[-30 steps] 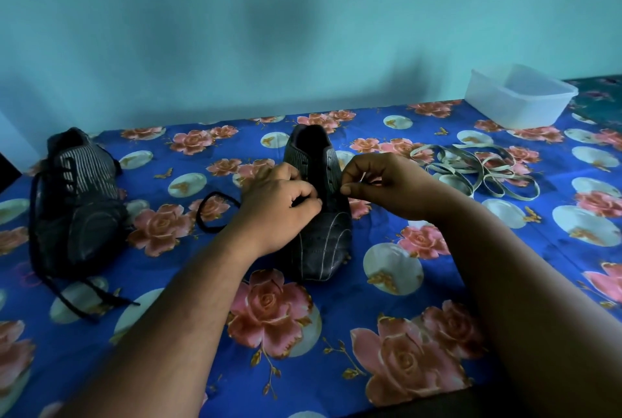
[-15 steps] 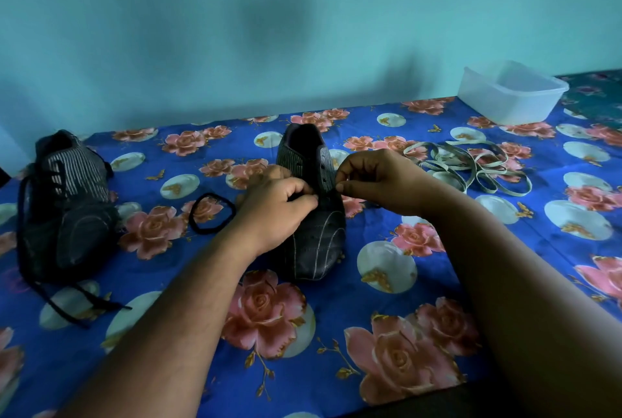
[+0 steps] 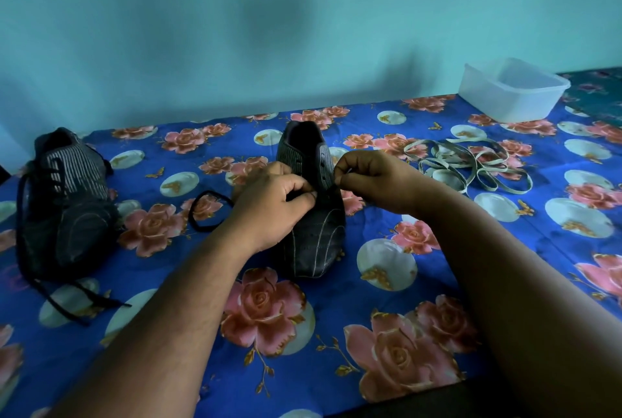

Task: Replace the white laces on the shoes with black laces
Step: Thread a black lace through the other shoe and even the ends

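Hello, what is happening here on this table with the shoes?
A person is lacing the middle shoe with a black lace. The left hand and right hand both pinch at its eyelets. The left shoe already has black laces. The removed white laces lie near a plastic container.

The person is wearing no sleeves or gloves: both forearms are showing bare, left hand [image 3: 272, 202] and right hand [image 3: 373, 182] too.
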Action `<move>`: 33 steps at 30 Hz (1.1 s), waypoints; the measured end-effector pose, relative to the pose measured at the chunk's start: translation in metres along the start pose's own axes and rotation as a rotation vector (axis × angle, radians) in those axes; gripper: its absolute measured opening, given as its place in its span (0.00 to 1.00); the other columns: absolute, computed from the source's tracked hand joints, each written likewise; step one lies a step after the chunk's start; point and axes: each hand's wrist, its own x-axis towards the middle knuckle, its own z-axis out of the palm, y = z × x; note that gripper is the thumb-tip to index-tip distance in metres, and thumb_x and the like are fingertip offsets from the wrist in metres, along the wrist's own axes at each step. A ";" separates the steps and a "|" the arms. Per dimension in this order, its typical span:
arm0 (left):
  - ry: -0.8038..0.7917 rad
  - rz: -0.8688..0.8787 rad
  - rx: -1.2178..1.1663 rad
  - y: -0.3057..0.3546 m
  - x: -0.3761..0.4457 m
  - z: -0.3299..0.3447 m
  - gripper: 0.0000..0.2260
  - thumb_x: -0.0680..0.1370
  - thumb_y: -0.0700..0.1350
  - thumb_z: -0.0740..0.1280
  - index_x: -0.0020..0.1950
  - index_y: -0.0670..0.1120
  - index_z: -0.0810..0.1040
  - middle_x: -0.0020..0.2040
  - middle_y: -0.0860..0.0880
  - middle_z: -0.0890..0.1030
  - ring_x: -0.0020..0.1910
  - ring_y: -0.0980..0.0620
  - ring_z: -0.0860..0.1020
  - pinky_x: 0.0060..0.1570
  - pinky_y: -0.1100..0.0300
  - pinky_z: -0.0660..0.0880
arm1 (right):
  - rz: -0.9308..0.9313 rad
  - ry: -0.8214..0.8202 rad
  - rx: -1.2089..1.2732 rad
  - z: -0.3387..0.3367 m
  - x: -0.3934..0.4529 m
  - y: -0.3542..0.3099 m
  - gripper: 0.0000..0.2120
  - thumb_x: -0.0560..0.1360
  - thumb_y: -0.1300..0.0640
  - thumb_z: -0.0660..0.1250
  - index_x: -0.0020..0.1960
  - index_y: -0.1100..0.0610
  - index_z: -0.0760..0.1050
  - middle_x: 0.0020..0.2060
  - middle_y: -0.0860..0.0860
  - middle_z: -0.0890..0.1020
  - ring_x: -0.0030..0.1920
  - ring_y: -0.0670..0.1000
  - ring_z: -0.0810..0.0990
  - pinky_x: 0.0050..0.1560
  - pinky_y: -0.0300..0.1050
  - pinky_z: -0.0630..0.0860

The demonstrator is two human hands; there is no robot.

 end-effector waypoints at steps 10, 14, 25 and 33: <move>0.004 0.037 0.172 0.002 -0.003 -0.003 0.11 0.81 0.56 0.65 0.48 0.53 0.82 0.48 0.55 0.72 0.55 0.49 0.73 0.59 0.42 0.71 | -0.089 0.002 -0.101 -0.003 0.000 0.003 0.05 0.74 0.48 0.76 0.46 0.49 0.83 0.33 0.58 0.82 0.31 0.58 0.72 0.34 0.53 0.70; -0.038 -0.039 0.055 0.005 -0.002 -0.005 0.14 0.82 0.58 0.62 0.37 0.58 0.76 0.46 0.57 0.71 0.56 0.48 0.72 0.60 0.41 0.70 | -0.159 0.017 -0.039 -0.004 -0.004 0.000 0.03 0.74 0.58 0.77 0.47 0.57 0.84 0.30 0.46 0.82 0.29 0.40 0.75 0.30 0.39 0.70; -0.082 -0.163 -0.031 0.006 0.001 0.001 0.16 0.71 0.64 0.60 0.37 0.54 0.80 0.51 0.59 0.71 0.60 0.48 0.72 0.64 0.40 0.69 | 0.156 -0.048 -0.019 -0.001 -0.004 -0.014 0.26 0.80 0.40 0.65 0.39 0.63 0.79 0.28 0.52 0.82 0.27 0.49 0.74 0.33 0.43 0.73; -0.143 -0.186 -0.037 0.006 0.002 -0.002 0.15 0.70 0.66 0.59 0.38 0.59 0.79 0.51 0.58 0.71 0.60 0.47 0.73 0.62 0.38 0.71 | 0.221 -0.022 0.096 0.005 -0.004 -0.021 0.16 0.77 0.50 0.73 0.36 0.59 0.80 0.28 0.53 0.81 0.32 0.55 0.71 0.34 0.48 0.69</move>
